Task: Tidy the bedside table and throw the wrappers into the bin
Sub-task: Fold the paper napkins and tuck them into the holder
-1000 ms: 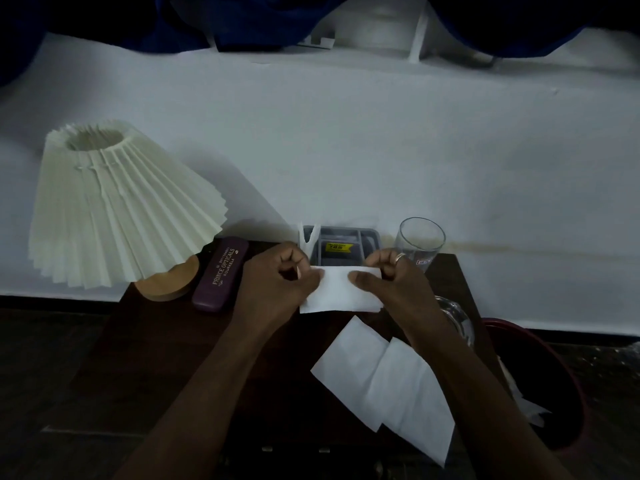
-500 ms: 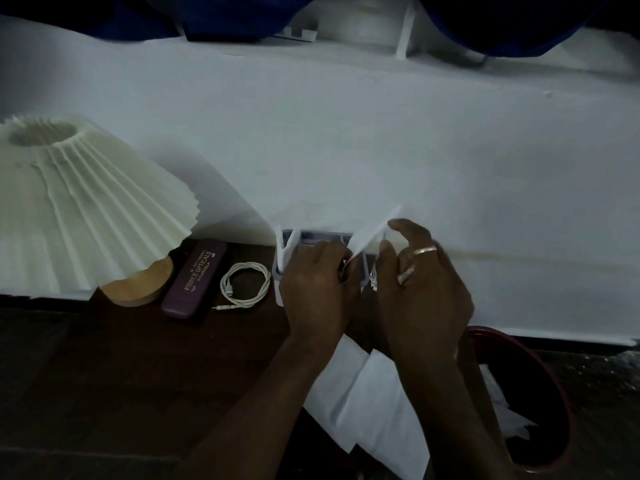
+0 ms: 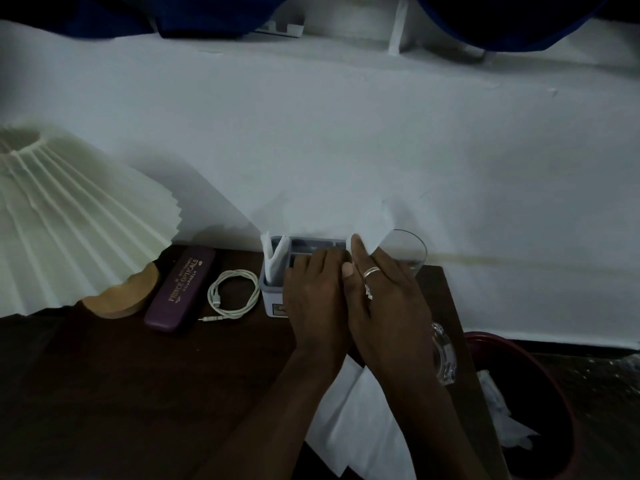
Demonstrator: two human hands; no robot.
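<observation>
A folded white paper (image 3: 375,225) stands up out of the right end of the grey desk organiser (image 3: 273,301) at the back of the dark wooden bedside table (image 3: 156,393). My right hand (image 3: 384,303) pinches its lower edge between forefinger and thumb. My left hand (image 3: 315,299) lies over the organiser's top beside it, fingers bent down inside and fingertips hidden. Another folded paper (image 3: 273,256) sits in the organiser's left slot. Two white sheets (image 3: 349,431) lie on the table under my forearms. The dark red bin (image 3: 550,382) stands right of the table and holds crumpled white paper (image 3: 502,420).
A pleated lamp shade (image 3: 69,220) on a wooden base (image 3: 121,297) fills the left. A purple glasses case (image 3: 180,289) and a coiled white cable (image 3: 235,294) lie beside the organiser. A drinking glass (image 3: 412,252) and a glass dish (image 3: 445,355) are at the right edge.
Both hands lifted the folded paper off the table and carried it back to the organiser, where it now stands in the right end. The view shifted right, uncovering the cable.
</observation>
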